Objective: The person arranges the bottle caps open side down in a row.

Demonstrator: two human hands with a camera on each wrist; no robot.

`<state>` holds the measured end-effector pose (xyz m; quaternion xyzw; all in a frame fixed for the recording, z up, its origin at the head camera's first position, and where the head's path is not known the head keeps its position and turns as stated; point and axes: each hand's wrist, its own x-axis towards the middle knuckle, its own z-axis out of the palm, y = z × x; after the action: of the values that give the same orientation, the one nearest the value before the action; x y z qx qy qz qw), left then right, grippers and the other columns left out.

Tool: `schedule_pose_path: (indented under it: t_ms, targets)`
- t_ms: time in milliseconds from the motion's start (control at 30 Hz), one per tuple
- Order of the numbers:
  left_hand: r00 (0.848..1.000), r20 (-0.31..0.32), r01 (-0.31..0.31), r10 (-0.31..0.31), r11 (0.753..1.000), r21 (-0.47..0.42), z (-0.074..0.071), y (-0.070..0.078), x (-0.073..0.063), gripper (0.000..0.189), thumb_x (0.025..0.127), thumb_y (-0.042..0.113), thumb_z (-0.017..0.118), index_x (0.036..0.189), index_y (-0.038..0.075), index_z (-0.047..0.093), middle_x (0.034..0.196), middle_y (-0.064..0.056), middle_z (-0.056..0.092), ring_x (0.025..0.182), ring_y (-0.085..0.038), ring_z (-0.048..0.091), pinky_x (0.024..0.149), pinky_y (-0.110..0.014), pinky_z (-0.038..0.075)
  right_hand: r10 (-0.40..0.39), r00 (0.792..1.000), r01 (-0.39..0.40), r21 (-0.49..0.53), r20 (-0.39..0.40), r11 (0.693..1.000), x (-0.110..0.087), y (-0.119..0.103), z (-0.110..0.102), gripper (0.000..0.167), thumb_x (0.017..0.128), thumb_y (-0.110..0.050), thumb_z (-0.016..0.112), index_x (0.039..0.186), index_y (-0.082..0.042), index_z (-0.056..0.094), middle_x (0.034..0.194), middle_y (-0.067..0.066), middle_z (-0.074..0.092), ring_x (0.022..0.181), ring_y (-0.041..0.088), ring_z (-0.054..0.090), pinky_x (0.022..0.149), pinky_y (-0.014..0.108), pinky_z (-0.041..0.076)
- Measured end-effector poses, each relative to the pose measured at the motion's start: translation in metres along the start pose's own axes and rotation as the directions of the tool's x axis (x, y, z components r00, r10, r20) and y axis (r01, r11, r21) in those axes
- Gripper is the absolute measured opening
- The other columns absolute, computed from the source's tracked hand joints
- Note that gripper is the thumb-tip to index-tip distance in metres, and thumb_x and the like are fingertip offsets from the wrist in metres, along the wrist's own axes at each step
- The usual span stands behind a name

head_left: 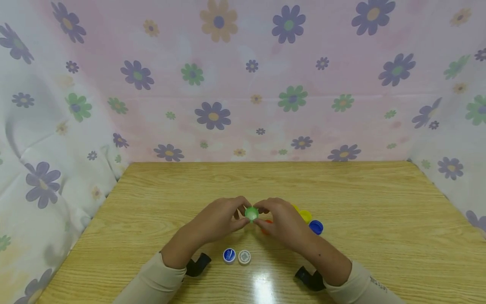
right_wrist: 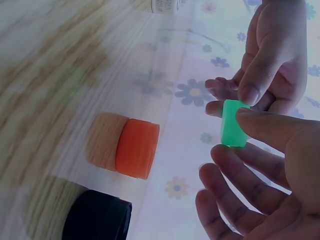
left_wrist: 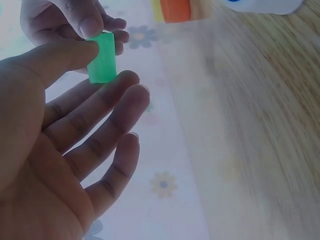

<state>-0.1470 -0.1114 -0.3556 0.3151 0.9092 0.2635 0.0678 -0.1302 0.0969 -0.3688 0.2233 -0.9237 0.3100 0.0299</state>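
I see L hand (head_left: 215, 219) & R hand (head_left: 286, 221) both pinching green cap (head_left: 251, 214) btwn them, over desk (head_left: 190, 181). Orange cap (right_wrist: 137, 148) is by R hand, blue cap (head_left: 316, 227) to its right; blue-topped white cap (head_left: 229, 256) sits btwn wrists.

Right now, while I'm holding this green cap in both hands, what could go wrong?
The green cap is pinched only by the fingertips of the left hand and right hand, so it could slip and drop.
The orange cap is partly hidden by the right hand in the head view; lowering that hand might knock it.
Moving it outward might nudge the blue cap.
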Motion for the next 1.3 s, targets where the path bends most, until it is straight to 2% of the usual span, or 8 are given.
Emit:
schedule_pose_path:
  t_ms: [167, 333, 600, 767, 900, 1033, 1167, 1300]
  targets:
    - [1.000, -0.022, -0.011, 0.011, 1.000, 0.002, -0.001, 0.001, -0.001, 0.025, 0.095, 0.026, 0.070, 0.118, 0.019, 0.063, 0.101, 0.008, 0.070, 0.086, -0.005, 0.063, 0.073, -0.021, 0.052, -0.011, 1.000, 0.011, 0.047, -0.006, 0.999, 0.000, 0.000, -0.002, 0.028, 0.087, -0.016, 0.078, 0.114, -0.012, 0.072, 0.105, 0.003, 0.074, 0.095, 0.020, 0.070, 0.077, 0.034, 0.058]
    - [1.000, -0.020, -0.006, 0.005, 1.000, -0.019, -0.002, 0.001, -0.001, 0.026, 0.097, 0.027, 0.068, 0.121, 0.019, 0.063, 0.101, 0.009, 0.070, 0.087, -0.005, 0.062, 0.074, -0.021, 0.052, -0.017, 1.000, 0.016, 0.088, 0.008, 0.996, 0.001, 0.000, -0.004, 0.028, 0.088, -0.015, 0.077, 0.115, -0.011, 0.070, 0.101, 0.004, 0.076, 0.091, 0.018, 0.072, 0.075, 0.035, 0.059]
    - [0.999, -0.031, -0.016, 0.016, 0.999, -0.028, -0.002, 0.001, -0.001, 0.026, 0.098, 0.027, 0.066, 0.123, 0.019, 0.061, 0.106, 0.010, 0.069, 0.089, -0.005, 0.063, 0.075, -0.021, 0.052, -0.019, 1.000, 0.019, 0.099, -0.008, 0.995, 0.001, 0.000, -0.004, 0.029, 0.088, -0.014, 0.077, 0.115, -0.008, 0.070, 0.100, 0.005, 0.077, 0.094, 0.022, 0.074, 0.081, 0.042, 0.059]
    - [0.996, -0.085, -0.040, 0.039, 0.999, -0.005, -0.002, 0.000, 0.001, 0.026, 0.094, 0.025, 0.071, 0.118, 0.019, 0.063, 0.104, 0.010, 0.069, 0.089, -0.006, 0.065, 0.075, -0.021, 0.053, -0.010, 1.000, 0.009, 0.113, 0.001, 0.994, 0.001, 0.001, -0.004, 0.031, 0.088, -0.014, 0.077, 0.117, -0.007, 0.069, 0.096, 0.004, 0.077, 0.092, 0.023, 0.074, 0.076, 0.035, 0.060]
    - [0.980, -0.165, -0.107, 0.113, 0.993, 0.041, -0.001, 0.000, 0.004, 0.027, 0.089, 0.021, 0.077, 0.113, 0.016, 0.066, 0.099, 0.007, 0.071, 0.090, -0.012, 0.067, 0.077, -0.025, 0.055, 0.011, 1.000, -0.014, 0.177, 0.022, 0.984, -0.001, 0.002, -0.007, 0.031, 0.092, -0.016, 0.073, 0.122, -0.010, 0.066, 0.093, 0.002, 0.078, 0.086, 0.017, 0.072, 0.069, 0.024, 0.056]
    - [0.954, -0.235, -0.172, 0.186, 0.982, 0.080, 0.001, 0.002, 0.007, 0.029, 0.086, 0.019, 0.079, 0.112, 0.013, 0.068, 0.098, 0.003, 0.072, 0.088, -0.013, 0.068, 0.077, -0.028, 0.057, 0.067, 0.997, -0.076, 0.275, 0.044, 0.959, -0.002, 0.004, -0.011, 0.028, 0.096, -0.023, 0.069, 0.122, -0.013, 0.062, 0.095, 0.005, 0.077, 0.083, 0.014, 0.069, 0.066, 0.024, 0.054]
    - [0.939, -0.274, -0.188, 0.208, 0.977, 0.096, 0.000, 0.004, 0.005, 0.027, 0.085, 0.018, 0.081, 0.109, 0.013, 0.070, 0.099, 0.003, 0.073, 0.088, -0.011, 0.066, 0.077, -0.029, 0.057, 0.124, 0.990, -0.140, 0.339, 0.067, 0.930, -0.001, 0.002, -0.011, 0.024, 0.098, -0.032, 0.066, 0.116, -0.017, 0.062, 0.098, 0.005, 0.075, 0.087, 0.017, 0.069, 0.069, 0.028, 0.055]
    - [0.932, -0.283, -0.205, 0.226, 0.973, 0.102, -0.001, 0.004, 0.002, 0.025, 0.085, 0.017, 0.081, 0.108, 0.012, 0.072, 0.101, 0.002, 0.074, 0.089, -0.011, 0.066, 0.079, -0.031, 0.058, 0.127, 0.991, -0.137, 0.355, 0.053, 0.925, 0.000, -0.001, -0.010, 0.019, 0.097, -0.033, 0.066, 0.109, -0.018, 0.063, 0.097, 0.000, 0.072, 0.092, 0.015, 0.067, 0.081, 0.032, 0.055]
